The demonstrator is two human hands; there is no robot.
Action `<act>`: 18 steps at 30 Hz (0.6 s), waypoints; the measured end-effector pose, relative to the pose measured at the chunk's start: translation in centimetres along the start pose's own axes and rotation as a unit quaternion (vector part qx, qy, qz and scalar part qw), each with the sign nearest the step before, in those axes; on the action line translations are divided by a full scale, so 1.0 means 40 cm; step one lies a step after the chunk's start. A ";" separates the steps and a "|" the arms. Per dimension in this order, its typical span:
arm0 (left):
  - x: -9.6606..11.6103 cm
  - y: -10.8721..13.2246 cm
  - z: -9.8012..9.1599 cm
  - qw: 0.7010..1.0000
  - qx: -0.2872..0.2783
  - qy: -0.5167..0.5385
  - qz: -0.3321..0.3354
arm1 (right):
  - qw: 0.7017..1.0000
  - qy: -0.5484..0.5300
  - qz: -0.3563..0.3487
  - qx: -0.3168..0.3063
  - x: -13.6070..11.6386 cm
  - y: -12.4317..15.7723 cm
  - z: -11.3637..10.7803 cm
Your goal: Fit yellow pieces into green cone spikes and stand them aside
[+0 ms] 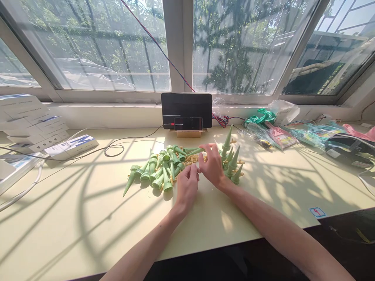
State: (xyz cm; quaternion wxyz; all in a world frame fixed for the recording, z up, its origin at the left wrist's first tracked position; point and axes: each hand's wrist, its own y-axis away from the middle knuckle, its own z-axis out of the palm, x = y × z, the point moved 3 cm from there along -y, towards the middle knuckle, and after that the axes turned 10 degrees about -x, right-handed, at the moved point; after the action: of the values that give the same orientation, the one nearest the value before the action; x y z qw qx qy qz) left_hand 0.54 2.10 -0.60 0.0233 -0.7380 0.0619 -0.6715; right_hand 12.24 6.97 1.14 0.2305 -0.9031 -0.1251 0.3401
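Note:
My left hand (pixel 187 185) is closed near the middle of the table, thumb pressed against the fingers; whatever they pinch is too small or hidden to make out. Just right of it, my right hand (pixel 213 166) has bent fingers with a gap between thumb and index finger. Its fingertips are close to a green plastic spike (pixel 193 150); contact is unclear. To the left lies a pile of hollow green cone-shaped spikes (pixel 166 175). Small yellow-tan plastic pieces (pixel 191 159) lie behind my hands. Several green spikes stand point up (pixel 233 162) right of my right hand, with yellow-tan pieces sticking out.
A black tablet (pixel 186 105) with a phone (pixel 188 123) before it stands on a cardboard support (pixel 189 134) at the back. White boxes (pixel 32 121) are stacked left. Plastic bags (pixel 281 134) and a black bag-like item (pixel 350 150) lie right. A cable (pixel 114 147) crosses the left side.

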 end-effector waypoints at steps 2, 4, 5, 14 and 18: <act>-0.011 -0.004 0.000 0.994 -0.004 0.088 -0.067 | 0.999 -0.030 -0.021 0.014 -0.007 0.007 0.000; -0.013 -0.005 0.002 0.986 -0.004 0.135 -0.098 | 0.998 -0.055 -0.033 0.021 -0.017 0.014 0.000; -0.010 -0.005 0.002 0.985 -0.001 0.142 -0.098 | 0.997 -0.064 -0.036 0.023 -0.023 0.018 0.000; -0.008 -0.011 -0.008 0.977 0.060 0.190 -0.078 | 0.988 -0.150 -0.044 0.001 -0.042 0.038 0.013; 0.004 -0.010 -0.014 0.977 0.086 0.189 -0.048 | 0.971 -0.234 -0.030 -0.031 -0.028 0.038 0.030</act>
State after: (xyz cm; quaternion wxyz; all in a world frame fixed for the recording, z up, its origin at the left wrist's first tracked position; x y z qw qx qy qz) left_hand 0.04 2.48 -0.32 0.0423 -0.5954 -0.0285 -0.8018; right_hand 10.72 5.60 0.21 0.1772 -0.8006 -0.2131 0.5313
